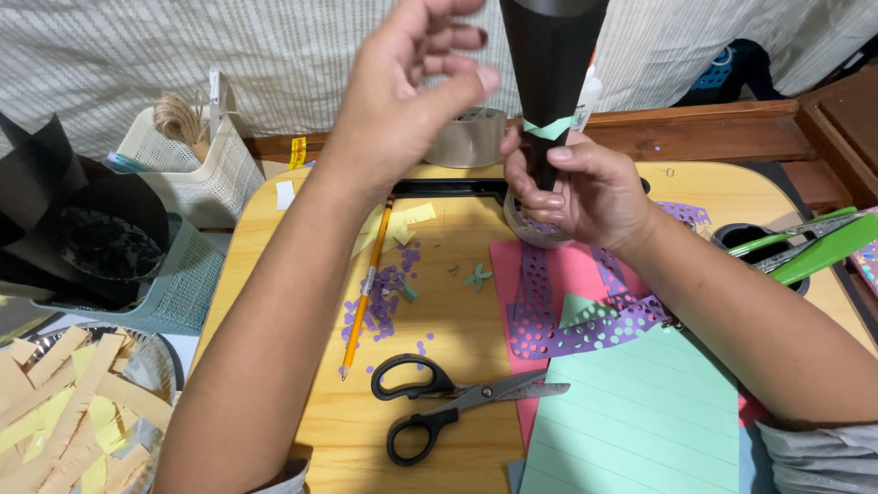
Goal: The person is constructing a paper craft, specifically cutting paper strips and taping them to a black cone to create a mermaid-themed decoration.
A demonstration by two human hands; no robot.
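The tall black paper cone [549,64] stands upright above the wooden desk [457,302], right hand [585,197] in a closed grip around its narrow end, just below the mint paper strip [551,129]. Left hand [407,91] hovers open, empty; best to press that strip flat while steadying the tip.

Wooden table [457,302] bears scissors [448,402] (black-handled), pencil [368,279]

The black paper cone [551,73] runs off the top edge.
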